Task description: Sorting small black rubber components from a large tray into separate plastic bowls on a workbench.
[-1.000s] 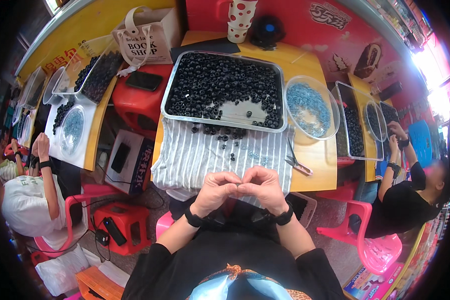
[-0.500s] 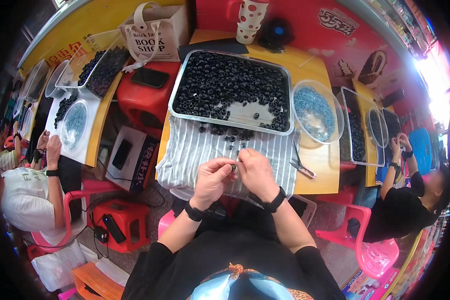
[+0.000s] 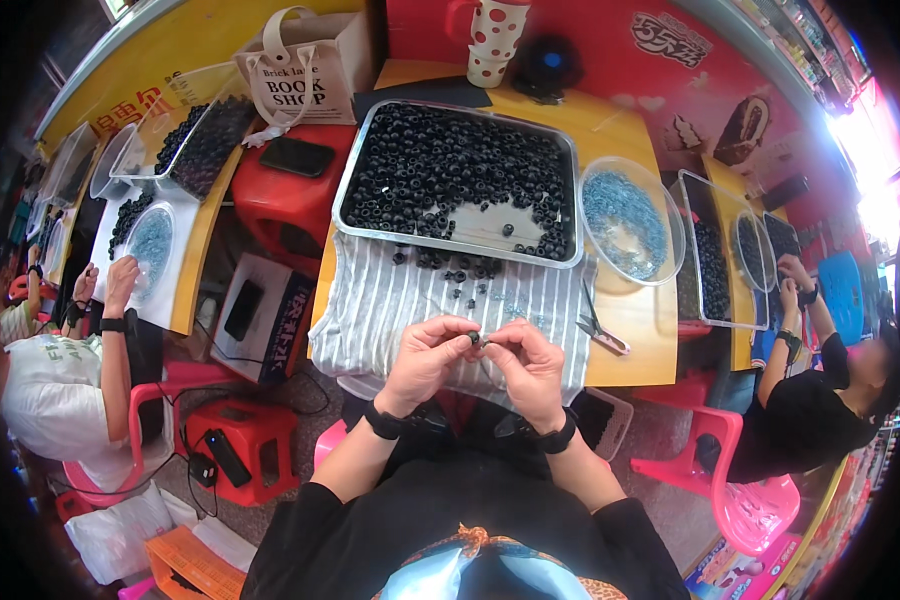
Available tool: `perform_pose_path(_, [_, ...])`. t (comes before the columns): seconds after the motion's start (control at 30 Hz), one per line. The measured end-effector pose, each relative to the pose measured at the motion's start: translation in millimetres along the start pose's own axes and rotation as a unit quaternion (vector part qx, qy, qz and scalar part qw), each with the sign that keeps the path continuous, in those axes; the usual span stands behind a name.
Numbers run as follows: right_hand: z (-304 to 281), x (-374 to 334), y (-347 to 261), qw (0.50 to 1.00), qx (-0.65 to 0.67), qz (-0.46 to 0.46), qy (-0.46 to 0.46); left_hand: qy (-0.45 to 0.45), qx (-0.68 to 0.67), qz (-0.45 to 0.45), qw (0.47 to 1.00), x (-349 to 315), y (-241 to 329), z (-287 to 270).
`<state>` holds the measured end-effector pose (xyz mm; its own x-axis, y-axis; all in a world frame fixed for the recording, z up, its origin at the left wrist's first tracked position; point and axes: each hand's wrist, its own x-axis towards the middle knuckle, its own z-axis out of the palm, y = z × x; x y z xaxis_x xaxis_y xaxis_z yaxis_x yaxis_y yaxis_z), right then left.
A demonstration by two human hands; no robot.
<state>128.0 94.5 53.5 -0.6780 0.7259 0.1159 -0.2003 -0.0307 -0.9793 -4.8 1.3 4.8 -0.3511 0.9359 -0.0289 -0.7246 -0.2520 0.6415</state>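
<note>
Over a grey-and-white striped cloth (image 3: 365, 300), my left hand (image 3: 422, 366) pinches a small black bead (image 3: 473, 338) between thumb and fingertips. My right hand (image 3: 530, 372) is closed in a pinch right beside the bead; whatever lies between its fingertips is too small to make out. Just beyond both hands, several loose black beads (image 3: 457, 275) lie on the cloth below a metal tray (image 3: 440, 246) full of similar black beads. Some tiny blue pieces (image 3: 515, 306) are scattered on the cloth near my right hand.
At the tray's right stands a clear round bowl (image 3: 682, 245) of small blue pieces. Scissors (image 3: 608, 340) lie open by the cloth's right edge. A cloth bag (image 3: 345, 60) and a spotted cup (image 3: 495, 40) stand behind. People work at tables left (image 3: 60, 380) and right (image 3: 820, 400).
My right hand has turned and drawn back, its thumb and fingers now showing in a pinch by the bead. My left hand has shifted slightly and still holds the bead.
</note>
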Motion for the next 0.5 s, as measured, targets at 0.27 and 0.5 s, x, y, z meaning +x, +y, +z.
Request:
perform_pose_path(0.27, [1.7,-0.4,5.2,0.995,-0.092,-0.046,-0.006,0.001,0.018,0.008,1.000,-2.0,-0.6,-0.1])
perform_pose_path(0.5, [1.9,0.7,4.0,0.985,-0.147,-0.085,-0.005,-0.012,0.042,0.003,0.999,-1.3,2.3,2.0])
